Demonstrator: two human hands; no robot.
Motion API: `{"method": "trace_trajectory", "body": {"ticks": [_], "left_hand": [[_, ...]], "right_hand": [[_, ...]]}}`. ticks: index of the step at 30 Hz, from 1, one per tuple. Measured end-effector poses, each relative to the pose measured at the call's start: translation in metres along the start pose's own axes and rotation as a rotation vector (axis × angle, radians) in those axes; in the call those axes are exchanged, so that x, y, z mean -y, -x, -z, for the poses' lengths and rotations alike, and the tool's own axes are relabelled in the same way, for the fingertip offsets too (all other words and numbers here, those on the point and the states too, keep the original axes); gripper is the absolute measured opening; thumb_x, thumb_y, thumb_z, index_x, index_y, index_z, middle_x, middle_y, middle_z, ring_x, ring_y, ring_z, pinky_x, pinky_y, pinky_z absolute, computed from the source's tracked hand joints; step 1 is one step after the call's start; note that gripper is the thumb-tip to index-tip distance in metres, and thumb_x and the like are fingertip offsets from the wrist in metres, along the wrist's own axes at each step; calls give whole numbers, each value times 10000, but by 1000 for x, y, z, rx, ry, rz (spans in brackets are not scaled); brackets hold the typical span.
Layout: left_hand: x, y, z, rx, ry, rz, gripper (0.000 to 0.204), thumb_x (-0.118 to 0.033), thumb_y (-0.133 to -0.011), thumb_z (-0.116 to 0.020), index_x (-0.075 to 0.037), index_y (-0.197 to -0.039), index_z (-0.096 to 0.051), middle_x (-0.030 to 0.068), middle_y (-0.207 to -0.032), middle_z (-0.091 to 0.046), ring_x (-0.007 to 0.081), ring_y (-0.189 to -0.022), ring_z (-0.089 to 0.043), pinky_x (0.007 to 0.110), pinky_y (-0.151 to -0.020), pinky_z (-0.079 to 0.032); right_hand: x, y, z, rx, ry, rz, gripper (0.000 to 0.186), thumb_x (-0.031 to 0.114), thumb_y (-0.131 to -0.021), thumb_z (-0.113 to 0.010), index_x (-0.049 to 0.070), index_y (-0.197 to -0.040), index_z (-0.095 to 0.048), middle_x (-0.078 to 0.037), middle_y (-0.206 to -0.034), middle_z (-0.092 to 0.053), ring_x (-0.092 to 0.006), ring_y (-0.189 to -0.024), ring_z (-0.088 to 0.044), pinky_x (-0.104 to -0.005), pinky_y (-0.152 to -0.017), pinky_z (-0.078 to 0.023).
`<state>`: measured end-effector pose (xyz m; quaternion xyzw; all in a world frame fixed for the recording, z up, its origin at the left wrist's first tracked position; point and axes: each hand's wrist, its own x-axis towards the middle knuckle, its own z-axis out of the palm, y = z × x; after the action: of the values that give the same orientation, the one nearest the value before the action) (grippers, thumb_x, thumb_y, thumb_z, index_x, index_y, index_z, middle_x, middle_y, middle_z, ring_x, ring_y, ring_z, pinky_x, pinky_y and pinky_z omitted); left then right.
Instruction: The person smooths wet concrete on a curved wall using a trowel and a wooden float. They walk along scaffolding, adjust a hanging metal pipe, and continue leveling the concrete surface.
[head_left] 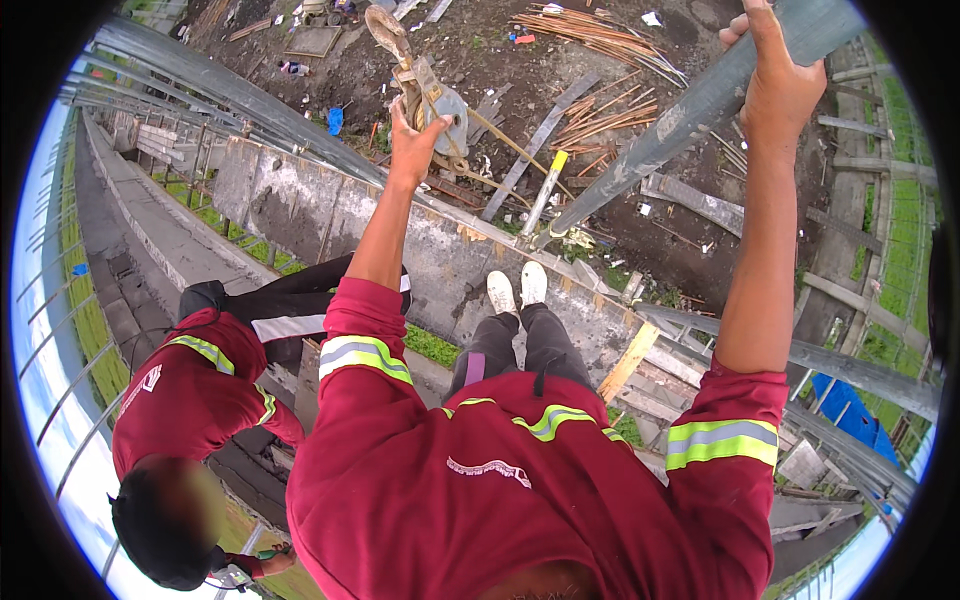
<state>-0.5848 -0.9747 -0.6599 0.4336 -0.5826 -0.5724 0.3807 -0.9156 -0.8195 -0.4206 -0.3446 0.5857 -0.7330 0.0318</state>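
Maroon-sleeved, holds a grey pulley block (450, 106) at upper left of centre in the left hand (411, 148), thumb and fingers spread; wears white lettering (490, 471) on the shirt (610, 510); clasps a thick metal pole (690, 122), upper right, with the right hand (783, 95), fingers curled around.

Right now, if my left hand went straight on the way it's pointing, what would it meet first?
The grey pulley block, right at your left hand; the two seem to touch, though depth is unclear in this one view. Past it, the brownish hook lies roughly in line.
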Motion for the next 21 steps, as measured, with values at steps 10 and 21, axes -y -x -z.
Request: {"method": "trace_trajectory", "body": {"ticks": [10, 21], "left_hand": [[-25, 97, 93, -92, -75, -34, 737, -43, -801, -757, -5, -1421, -359, 131, -1306, -542, 210, -1187, -562, 350, -1044, -450], [-20, 101, 173, -61, -24, 23, 771, -46, -771, -779, -1, -1423, -371, 129, -1322, -530, 211, -1221, -526, 344, -1080, -391]], "right_hand": [[-8, -12, 5, 11, -19, -67, 267, 184, -844, -800, -1, -956, -645, -90, -753, -674, -169, -639, -654, -285, -584, -501], [-24, -22, 33, -49, 0, -149, 289, 192, -880, -766, -24, -1022, -636, -110, -814, -665, -211, -703, -660, -330, -643, -535]]}}
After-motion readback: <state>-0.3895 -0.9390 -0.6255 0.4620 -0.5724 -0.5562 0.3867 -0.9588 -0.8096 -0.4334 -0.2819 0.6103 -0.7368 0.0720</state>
